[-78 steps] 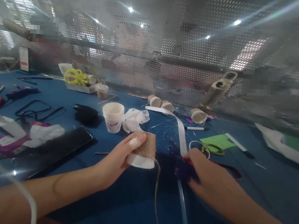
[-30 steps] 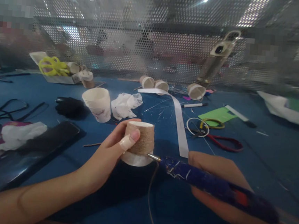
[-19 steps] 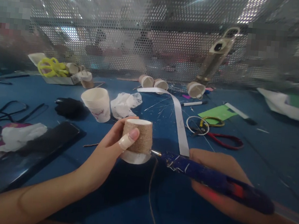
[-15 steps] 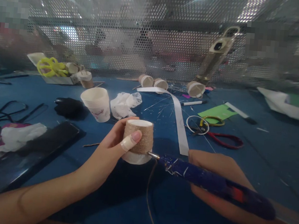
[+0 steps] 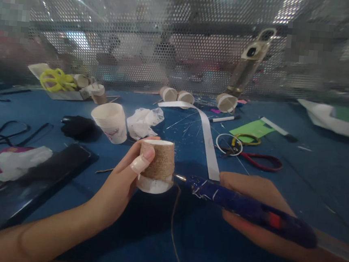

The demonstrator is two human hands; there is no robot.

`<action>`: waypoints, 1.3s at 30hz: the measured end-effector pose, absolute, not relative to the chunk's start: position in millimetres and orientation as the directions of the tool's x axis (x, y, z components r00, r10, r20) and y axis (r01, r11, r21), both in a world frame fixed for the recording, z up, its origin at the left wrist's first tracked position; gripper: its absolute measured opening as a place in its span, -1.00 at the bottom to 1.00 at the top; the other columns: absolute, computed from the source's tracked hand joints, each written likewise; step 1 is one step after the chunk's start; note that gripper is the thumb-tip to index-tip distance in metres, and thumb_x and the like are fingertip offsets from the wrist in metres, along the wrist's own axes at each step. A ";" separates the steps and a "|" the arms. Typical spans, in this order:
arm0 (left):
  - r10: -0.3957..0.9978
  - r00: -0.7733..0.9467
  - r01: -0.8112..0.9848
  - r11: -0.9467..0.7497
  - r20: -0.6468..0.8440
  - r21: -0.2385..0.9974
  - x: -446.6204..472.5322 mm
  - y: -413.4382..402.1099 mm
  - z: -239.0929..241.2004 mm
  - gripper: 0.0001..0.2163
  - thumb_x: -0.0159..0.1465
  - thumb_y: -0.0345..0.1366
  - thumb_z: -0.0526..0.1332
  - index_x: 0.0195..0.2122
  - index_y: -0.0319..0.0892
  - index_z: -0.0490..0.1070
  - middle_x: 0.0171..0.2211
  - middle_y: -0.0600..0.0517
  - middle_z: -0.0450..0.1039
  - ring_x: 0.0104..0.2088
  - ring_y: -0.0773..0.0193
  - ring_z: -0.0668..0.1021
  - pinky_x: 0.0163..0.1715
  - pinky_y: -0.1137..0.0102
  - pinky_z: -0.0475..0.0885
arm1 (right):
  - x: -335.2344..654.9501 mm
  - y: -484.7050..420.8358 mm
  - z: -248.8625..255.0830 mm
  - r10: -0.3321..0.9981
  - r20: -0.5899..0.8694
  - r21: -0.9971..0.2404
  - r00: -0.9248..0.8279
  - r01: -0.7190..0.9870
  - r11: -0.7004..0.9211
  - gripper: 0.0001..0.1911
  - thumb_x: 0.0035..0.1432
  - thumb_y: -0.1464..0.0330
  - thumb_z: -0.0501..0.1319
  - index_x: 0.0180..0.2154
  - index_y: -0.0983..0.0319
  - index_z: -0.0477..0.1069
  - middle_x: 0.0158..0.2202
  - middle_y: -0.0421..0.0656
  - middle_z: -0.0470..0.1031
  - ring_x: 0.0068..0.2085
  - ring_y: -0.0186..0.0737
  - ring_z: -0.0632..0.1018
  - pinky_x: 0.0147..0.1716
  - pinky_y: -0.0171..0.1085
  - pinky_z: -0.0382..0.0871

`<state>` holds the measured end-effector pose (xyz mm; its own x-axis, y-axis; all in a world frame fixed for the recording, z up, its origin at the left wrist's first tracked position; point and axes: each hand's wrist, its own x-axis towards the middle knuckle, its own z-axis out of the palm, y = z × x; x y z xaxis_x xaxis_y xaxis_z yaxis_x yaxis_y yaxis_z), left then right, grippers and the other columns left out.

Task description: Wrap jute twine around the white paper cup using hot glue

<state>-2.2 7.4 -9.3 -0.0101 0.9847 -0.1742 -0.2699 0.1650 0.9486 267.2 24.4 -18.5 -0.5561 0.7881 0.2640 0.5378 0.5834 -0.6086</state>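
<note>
My left hand (image 5: 124, 175) is closed around a paper cup (image 5: 154, 185) wrapped in brown twine (image 5: 163, 160). The twine covers most of the cup's side, leaving a white band bare at the lower edge. A loose tail of twine (image 5: 173, 216) hangs from the cup's right side down toward me. A bandage is on my left thumb. In my right hand (image 5: 253, 187) is a dark blue glue gun (image 5: 238, 204), its metal nozzle pointing left, just beside the twine's lower edge with a small gap.
Stacked white cups (image 5: 111, 121) and a crumpled plastic bag (image 5: 144, 122) stand beyond my left hand. A white paper strip (image 5: 207, 146), red-handled scissors (image 5: 262, 161) and green paper (image 5: 252, 130) lie to the right. Twine-wrapped cups (image 5: 168, 94) rest by the perforated screen; a dark tray (image 5: 50, 181) is left.
The cup has shifted slightly left and turned in my left hand, showing more of the white band. The nozzle, earlier at the twine's lower edge, is now a little apart from it.
</note>
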 end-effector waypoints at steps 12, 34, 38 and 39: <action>0.978 0.013 -0.294 0.201 -0.206 0.934 -1.8 9.0 -12.5 -0.53 0.33 0.05 0.40 0.21 0.03 0.59 0.15 -0.02 0.64 0.25 -0.10 0.55 0.19 0.14 0.48 | 267.9 24.3 -12.0 0.719 0.254 -0.550 -0.647 0.515 0.657 -0.69 0.27 0.29 0.18 -0.47 0.11 0.11 -0.60 -0.34 0.25 -0.60 -0.39 0.23 -0.60 -0.29 0.03; 0.986 0.018 -0.222 0.167 -0.167 0.961 -6.2 7.6 -14.6 -0.64 0.36 0.08 0.39 0.14 0.19 0.60 0.19 0.12 0.61 0.29 0.05 0.51 0.24 0.22 0.35 | 266.4 25.9 -16.3 0.729 0.244 -0.546 -0.639 0.531 0.648 -0.70 0.25 0.27 0.20 -0.47 0.11 0.14 -0.60 -0.34 0.28 -0.61 -0.37 0.24 -0.61 -0.28 0.04; 0.983 0.025 -0.236 0.185 -0.184 0.954 -5.2 7.7 -14.1 -0.61 0.35 0.10 0.39 0.14 0.14 0.61 0.15 0.07 0.64 0.26 -0.01 0.54 0.19 0.19 0.41 | 267.3 24.8 -14.8 0.756 0.256 -0.527 -0.602 0.569 0.632 -0.72 0.25 0.32 0.18 -0.47 0.11 0.12 -0.60 -0.34 0.26 -0.60 -0.38 0.24 -0.60 -0.29 0.03; 0.982 0.025 -0.242 0.187 -0.187 0.952 -4.6 8.2 -13.7 -0.61 0.35 0.11 0.38 0.13 0.12 0.62 0.14 0.05 0.64 0.26 -0.02 0.54 0.16 0.20 0.43 | 267.6 24.9 -14.1 0.750 0.244 -0.521 -0.615 0.569 0.636 -0.72 0.24 0.33 0.18 -0.47 0.11 0.12 -0.60 -0.34 0.27 -0.61 -0.38 0.25 -0.61 -0.29 0.02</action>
